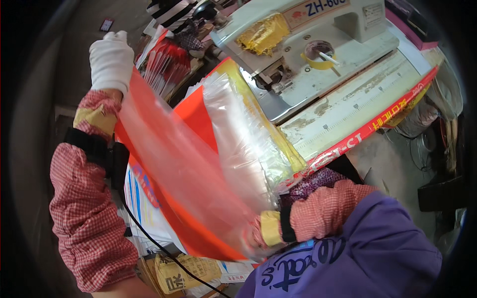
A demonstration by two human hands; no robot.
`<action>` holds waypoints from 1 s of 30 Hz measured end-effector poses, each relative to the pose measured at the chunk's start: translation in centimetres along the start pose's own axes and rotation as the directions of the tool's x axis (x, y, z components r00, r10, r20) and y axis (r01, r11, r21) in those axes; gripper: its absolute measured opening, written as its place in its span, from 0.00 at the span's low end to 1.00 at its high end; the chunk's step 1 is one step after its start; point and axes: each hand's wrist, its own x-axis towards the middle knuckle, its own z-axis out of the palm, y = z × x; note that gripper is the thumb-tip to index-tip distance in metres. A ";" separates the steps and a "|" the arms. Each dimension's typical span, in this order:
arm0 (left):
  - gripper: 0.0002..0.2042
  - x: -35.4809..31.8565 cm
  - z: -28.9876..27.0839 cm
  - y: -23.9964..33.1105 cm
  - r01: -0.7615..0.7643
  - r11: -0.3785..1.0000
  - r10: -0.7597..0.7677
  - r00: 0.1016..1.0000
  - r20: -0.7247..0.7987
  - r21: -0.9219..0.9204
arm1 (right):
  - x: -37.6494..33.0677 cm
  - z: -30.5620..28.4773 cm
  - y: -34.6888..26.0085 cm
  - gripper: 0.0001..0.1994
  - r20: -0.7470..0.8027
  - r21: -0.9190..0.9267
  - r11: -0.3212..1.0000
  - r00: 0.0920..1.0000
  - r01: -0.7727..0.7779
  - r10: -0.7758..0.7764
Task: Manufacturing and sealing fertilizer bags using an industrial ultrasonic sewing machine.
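Note:
My left hand [110, 62], in a white glove, is raised at the upper left with its fingers curled. It is closed at the top corner of a long orange-red bag [198, 233]. A sheet of clear, wrinkled film [184, 149] stretches over the bag, slanting down toward my right wrist. My right hand lies at the bag's lower end, under or behind the film, so its fingers are hidden. Beside the bag, a stack of clear plastic liners [238, 129] with yellow and red edges rests against a sewing machine [308, 59].
On the machine lie a tape roll [318, 63] and a yellow cloth pad [263, 36]. A red printed strip [357, 134] runs along the machine bed's near edge. Folded red bags [169, 62] are piled behind. A black cable [149, 236] hangs at the lower left.

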 end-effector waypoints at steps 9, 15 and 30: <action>0.14 2.0 -0.9 4.5 0.265 0.924 -0.046 0.794 0.607 -0.277 | -12.5 -14.5 -2.1 0.14 0.124 -0.406 0.892 0.955 -0.198 0.268; 0.16 2.0 -1.9 5.5 0.249 0.928 -0.027 0.787 0.617 -0.277 | -10.2 -20.4 -1.4 0.20 -0.840 -0.195 0.849 0.531 -0.492 0.115; 0.17 3.4 -1.3 8.3 0.142 0.907 0.139 0.787 0.602 -0.396 | -9.0 -20.8 -1.1 0.17 0.052 0.305 0.719 0.765 -0.624 0.642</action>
